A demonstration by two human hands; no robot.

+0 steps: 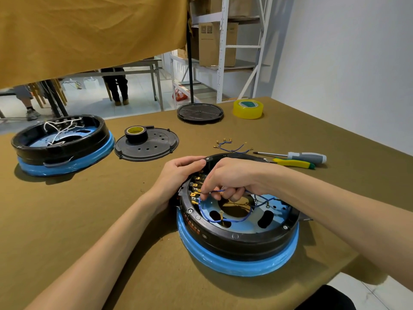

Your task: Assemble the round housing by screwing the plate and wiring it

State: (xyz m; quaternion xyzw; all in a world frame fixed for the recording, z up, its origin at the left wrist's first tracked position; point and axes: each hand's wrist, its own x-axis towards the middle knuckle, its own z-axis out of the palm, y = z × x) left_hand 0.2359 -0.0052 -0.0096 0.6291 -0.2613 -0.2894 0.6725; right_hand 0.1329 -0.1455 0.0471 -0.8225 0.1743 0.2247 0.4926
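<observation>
Head view: round housing (238, 222) sits at the near table edge, open side up. L hand (178, 175) grips its far-left rim, steadying. R hand (225, 180) reaches inside, pinching a blue wire (225, 219) w/ fingertips right at the brass terminals (194, 190) on the housing's left inner wall. R hand is nearer; the push probably goes leftward onto a tab.
</observation>
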